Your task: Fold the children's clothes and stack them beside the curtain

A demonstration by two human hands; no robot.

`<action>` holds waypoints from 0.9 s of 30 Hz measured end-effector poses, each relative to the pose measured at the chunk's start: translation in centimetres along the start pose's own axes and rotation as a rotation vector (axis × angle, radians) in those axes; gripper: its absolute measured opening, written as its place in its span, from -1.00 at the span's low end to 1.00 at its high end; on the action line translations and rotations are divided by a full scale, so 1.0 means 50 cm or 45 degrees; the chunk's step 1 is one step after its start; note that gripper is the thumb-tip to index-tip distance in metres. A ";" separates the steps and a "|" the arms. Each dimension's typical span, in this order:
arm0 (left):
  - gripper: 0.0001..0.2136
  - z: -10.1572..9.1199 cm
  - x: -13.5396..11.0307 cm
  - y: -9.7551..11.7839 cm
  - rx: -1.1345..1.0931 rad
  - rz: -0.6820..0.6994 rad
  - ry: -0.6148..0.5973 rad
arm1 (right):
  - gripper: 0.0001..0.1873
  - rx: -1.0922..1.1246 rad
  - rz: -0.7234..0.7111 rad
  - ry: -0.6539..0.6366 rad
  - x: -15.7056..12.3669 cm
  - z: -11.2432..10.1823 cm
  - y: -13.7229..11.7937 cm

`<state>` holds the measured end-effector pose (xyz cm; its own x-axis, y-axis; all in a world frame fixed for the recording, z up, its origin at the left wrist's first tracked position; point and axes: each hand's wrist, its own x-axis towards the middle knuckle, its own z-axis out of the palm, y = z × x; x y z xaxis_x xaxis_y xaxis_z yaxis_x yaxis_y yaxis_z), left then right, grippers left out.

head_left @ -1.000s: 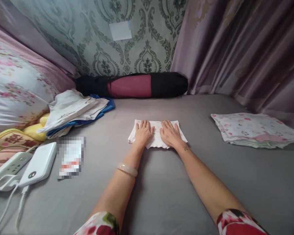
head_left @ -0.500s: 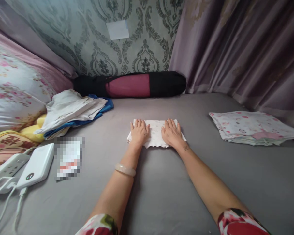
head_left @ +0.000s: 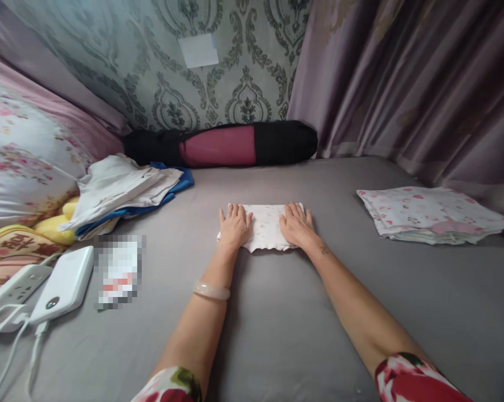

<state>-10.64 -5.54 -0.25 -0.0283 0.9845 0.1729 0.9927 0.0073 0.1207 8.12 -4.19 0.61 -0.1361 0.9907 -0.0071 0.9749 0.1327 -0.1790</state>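
Observation:
A small folded white cloth (head_left: 265, 226) with a faint print lies on the grey bedsheet (head_left: 277, 318) in front of me. Its near edge is wavy. My left hand (head_left: 235, 226) rests flat on the left side of it, fingers stretched out and pointing away from me. On the right side lies my right hand (head_left: 297, 225), palm down, also with extended fingers. Neither hand grips the fabric. What is under the palms is hidden.
At right sits a stack of folded printed cloths (head_left: 432, 215). On the left are a pile of white and blue clothes (head_left: 126, 187), a white power bank (head_left: 63, 285), a power strip (head_left: 19, 287) with cables and a blurred packet (head_left: 120, 271). A black-and-maroon long bag (head_left: 220, 146) lies along the wall.
Both hands have slid slightly outward on the cloth, the left one to the left and the right one a little to the right. More of the cloth's middle shows. The view has shifted slightly.

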 end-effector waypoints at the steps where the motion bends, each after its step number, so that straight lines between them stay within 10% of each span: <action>1: -0.49 -0.002 0.000 -0.005 0.004 -0.003 0.004 | -0.35 -0.015 0.009 0.005 -0.001 -0.003 0.007; 27: -0.47 0.001 0.015 -0.081 -0.106 -0.044 -0.232 | -0.31 0.017 0.104 -0.070 0.008 0.004 0.077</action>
<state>-14.66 -4.85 -0.65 -0.0330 0.9994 -0.0116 0.9781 0.0347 0.2052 11.80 -3.26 -0.26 -0.0659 0.9949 -0.0760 0.9807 0.0505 -0.1890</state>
